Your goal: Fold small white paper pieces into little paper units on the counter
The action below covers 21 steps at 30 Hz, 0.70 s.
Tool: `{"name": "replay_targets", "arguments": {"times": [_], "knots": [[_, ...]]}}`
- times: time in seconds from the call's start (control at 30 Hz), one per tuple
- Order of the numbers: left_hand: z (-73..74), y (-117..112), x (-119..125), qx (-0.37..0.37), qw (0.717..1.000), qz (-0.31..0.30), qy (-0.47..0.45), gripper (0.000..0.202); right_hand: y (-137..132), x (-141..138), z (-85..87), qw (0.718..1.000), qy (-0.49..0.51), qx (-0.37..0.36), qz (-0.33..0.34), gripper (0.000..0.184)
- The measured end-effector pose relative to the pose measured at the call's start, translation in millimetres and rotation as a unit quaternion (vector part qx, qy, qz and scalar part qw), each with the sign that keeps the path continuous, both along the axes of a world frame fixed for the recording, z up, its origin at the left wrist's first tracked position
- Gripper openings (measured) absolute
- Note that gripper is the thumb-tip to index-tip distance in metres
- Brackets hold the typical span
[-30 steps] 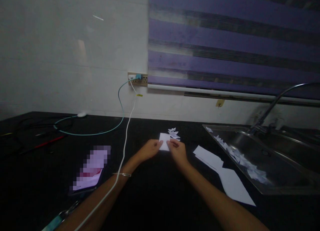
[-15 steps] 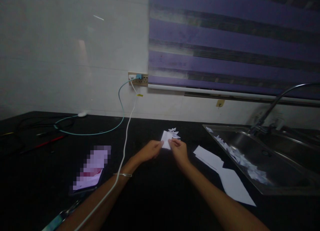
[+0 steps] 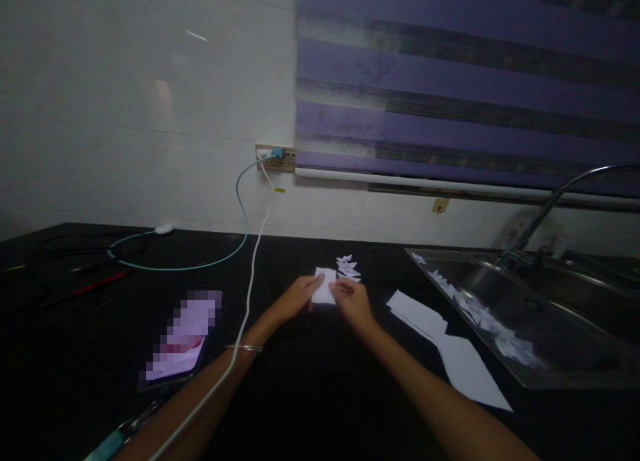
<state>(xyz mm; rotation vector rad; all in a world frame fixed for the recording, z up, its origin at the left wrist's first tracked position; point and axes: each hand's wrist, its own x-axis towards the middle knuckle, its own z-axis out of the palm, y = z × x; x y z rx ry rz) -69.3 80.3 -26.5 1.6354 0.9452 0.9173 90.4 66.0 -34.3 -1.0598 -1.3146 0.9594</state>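
A small white piece of paper [image 3: 325,292], apparently folded, is held between both hands above the dark countertop. My left hand [image 3: 300,296] grips its left side, thumb across the front. On the right side, my right hand [image 3: 351,299] pinches the edge with thumb and curled fingers. Just behind and to the right lie several small folded paper pieces [image 3: 348,268] with pointed ends. White paper sheets [image 3: 417,313] rest on the counter to the right of my right hand, one of them overlapping another larger sheet [image 3: 473,374].
A steel sink [image 3: 520,378] with a curved tap [image 3: 550,201] is at the right; folded papers [image 3: 493,328] line its left rim. At the left lie a phone [image 3: 183,341] and a teal cable [image 3: 175,268]. A white cable [image 3: 250,274] runs from the socket [image 3: 285,160] across my left forearm.
Both hands have shifted slightly left and the paper has turned more upright between them. My left thumb now lies further over its face. The folded pieces behind are more exposed.
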Motion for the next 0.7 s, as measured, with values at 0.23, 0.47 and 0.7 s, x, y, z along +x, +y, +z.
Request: {"name": "replay_targets", "arguments": {"times": [0.23,0.47,0.7], "knots": [[-3.4,4,0,-0.014,0.999,0.031,0.023,0.067,-9,-4,6.0,0.999,-0.039,-0.011,0.031,0.028],[-5.5,10,-2,0.043,0.997,0.066,0.019,0.067,-10,-5,5.8,0.997,-0.047,-0.025,0.051,0.028],[1.6,5,-2,0.005,0.998,0.061,-0.019,0.066,-7,-2,3.3,0.997,-0.047,-0.027,0.058,0.029]]}}
